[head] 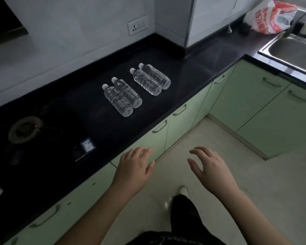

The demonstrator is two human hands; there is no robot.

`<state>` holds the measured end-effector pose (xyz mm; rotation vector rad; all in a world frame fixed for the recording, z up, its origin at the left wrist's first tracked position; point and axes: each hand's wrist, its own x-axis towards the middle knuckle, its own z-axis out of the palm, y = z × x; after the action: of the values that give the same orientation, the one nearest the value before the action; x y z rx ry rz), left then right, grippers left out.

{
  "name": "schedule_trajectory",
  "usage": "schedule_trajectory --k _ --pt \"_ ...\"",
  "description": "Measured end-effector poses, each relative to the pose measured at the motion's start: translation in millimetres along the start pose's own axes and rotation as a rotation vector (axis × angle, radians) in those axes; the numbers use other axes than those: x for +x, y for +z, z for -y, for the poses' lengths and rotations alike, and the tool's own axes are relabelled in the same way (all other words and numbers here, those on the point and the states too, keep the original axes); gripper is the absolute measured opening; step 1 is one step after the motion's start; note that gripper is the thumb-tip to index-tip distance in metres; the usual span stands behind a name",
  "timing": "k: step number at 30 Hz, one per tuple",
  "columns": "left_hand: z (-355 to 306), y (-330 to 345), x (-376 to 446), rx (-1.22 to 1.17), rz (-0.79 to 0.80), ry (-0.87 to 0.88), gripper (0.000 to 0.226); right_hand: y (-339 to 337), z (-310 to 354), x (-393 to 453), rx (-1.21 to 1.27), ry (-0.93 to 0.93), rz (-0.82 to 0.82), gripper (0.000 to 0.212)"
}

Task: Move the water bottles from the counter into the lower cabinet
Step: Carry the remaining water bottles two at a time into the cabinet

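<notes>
Water bottles (136, 86): four clear, white-capped, lying in two pairs on the counter (95, 124), right of the burner (24, 129); left hand (133, 171) and right hand (208, 167) apart, fingers spread, holding nothing.

Four water bottles (136, 87) lie in two pairs mid-frame on the black counter (99, 124). Low in the frame, the left hand (133, 171) and right hand (208, 167) hover, fingers relaxed, holding nothing.

On the black counter (166, 110) lie four clear water bottles, in two pairs: one pair (122, 96) nearer the middle, the other pair (150, 79) toward the back corner. One wall socket (137, 25) is above the back edge. One gas burner (24, 129) sits at the left end. One sink (297, 50) and one plastic bag (270, 16) are at the right end. Seven cabinet handles are visible below. Two hands are in view.
</notes>
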<state>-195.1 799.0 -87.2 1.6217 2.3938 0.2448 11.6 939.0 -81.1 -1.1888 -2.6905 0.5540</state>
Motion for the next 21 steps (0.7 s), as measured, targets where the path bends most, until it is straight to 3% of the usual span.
schedule_trajectory --k 5,10,17,21 --pt "-15.0 5.1 65.9 -0.001 0.035 -0.104 0.059 -14.6 -45.7 80.3 0.026 -0.042 0.052 0.032" --pt "-24.7 -6.2 121.2 -0.024 -0.052 -0.209 0.059 -28.7 -72.6 155.9 -0.023 -0.144 0.186 0.036" --pt "6.5 -16.5 147.6 -0.022 -0.18 -0.499 0.041 -17.6 -42.1 257.4 0.038 -0.305 0.205 0.033" --pt "46.0 -18.3 157.2 -0.028 -0.239 -0.558 0.04 8.4 -9.2 306.0 0.049 -0.367 0.233 0.032"
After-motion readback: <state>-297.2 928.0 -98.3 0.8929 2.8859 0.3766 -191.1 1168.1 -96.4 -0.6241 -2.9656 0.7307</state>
